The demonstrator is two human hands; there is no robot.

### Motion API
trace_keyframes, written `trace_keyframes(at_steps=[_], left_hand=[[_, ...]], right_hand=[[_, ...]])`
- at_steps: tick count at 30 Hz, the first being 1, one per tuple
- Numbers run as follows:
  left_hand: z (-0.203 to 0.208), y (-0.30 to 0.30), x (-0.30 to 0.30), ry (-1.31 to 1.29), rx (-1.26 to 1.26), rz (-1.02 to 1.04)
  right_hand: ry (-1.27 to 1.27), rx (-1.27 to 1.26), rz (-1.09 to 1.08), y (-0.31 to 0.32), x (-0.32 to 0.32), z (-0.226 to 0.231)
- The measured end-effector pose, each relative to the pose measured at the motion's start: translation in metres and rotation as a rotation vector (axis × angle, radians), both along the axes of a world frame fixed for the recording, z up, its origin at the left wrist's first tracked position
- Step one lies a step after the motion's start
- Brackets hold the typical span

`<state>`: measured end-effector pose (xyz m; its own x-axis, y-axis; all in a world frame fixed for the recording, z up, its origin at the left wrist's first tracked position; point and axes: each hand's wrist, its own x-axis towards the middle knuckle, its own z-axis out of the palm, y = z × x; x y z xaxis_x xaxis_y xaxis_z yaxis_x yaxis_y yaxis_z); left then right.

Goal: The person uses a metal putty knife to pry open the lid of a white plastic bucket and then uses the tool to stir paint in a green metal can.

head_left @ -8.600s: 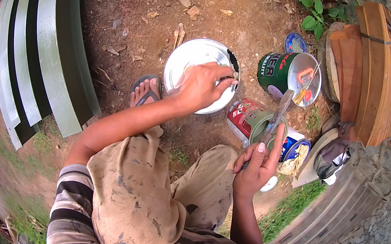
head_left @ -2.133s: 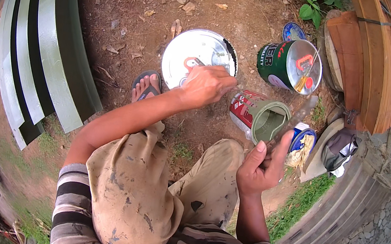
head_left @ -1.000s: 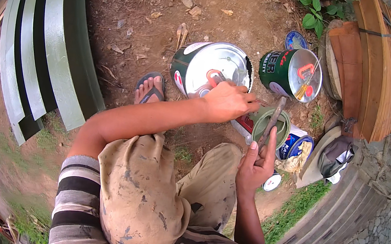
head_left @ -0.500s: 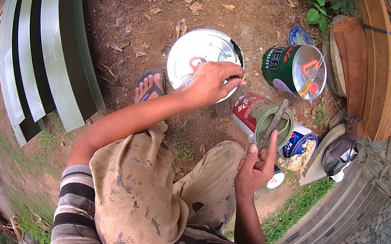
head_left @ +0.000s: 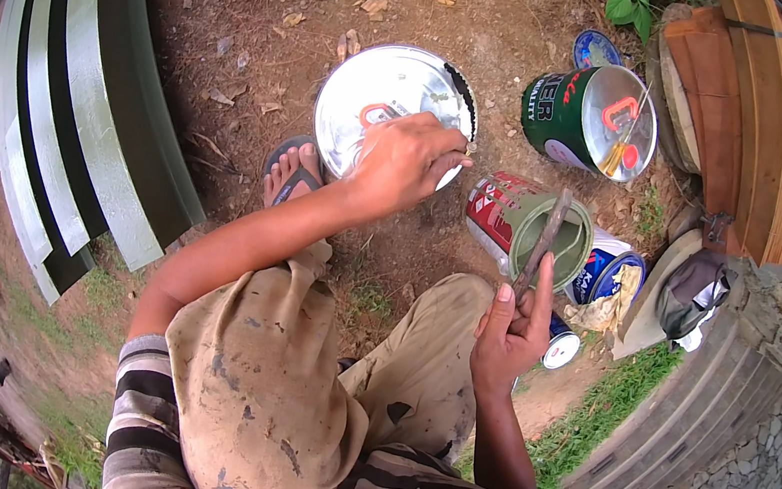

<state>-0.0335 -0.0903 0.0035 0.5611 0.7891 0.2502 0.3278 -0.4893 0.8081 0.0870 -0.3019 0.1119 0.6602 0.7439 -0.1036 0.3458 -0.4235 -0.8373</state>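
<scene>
My left hand [head_left: 405, 164] is closed above the right part of a round silver can top [head_left: 340, 110]. Its fingertips are pinched together at the can's edge; what they grip is too small to make out. This top has a red-orange handle [head_left: 373, 114] and a dark, jagged gap along its right rim. In my right hand [head_left: 510, 338] a brown wooden stick [head_left: 546, 239] is held between thumb and fingers, pointing away from me. The stick crosses over the mouth of a tilted red-and-green paint can [head_left: 505, 211], whose inside is coated olive green.
A green can [head_left: 556, 118] with a silver top and a brush [head_left: 614, 159] on it stands far right. Near it are a blue can [head_left: 601, 274] with a crumpled cloth [head_left: 609, 302], and a small can [head_left: 561, 349]. Painted metal strips [head_left: 115, 92] lie left; stacked planks [head_left: 777, 130] rise right.
My left hand stays pinched at the silver can's edge, shifted slightly left in view along with the can. My right hand still holds the stick, nearly unmoved. The view has shifted a little.
</scene>
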Motion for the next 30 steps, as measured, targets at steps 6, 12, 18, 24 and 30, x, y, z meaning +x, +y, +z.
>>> trace_keyframes(at_steps=[6,12,18,24,30], left_hand=[[-0.001,0.001,0.001,-0.014,-0.003,-0.022],[-0.006,0.006,0.001,-0.050,0.136,-0.125],[-0.007,0.003,0.007,-0.087,0.254,-0.172],[-0.010,0.003,-0.001,-0.032,0.227,-0.183],[-0.012,0.005,0.005,-0.096,0.173,-0.197]], right_hand=[[0.028,0.017,0.031,0.008,-0.001,0.006],[-0.370,0.129,0.257,0.028,0.010,0.024],[-0.763,0.390,0.354,0.029,0.014,0.009],[-0.352,0.081,0.245,0.023,-0.003,0.013],[-0.694,0.107,0.358,0.023,-0.003,-0.012]])
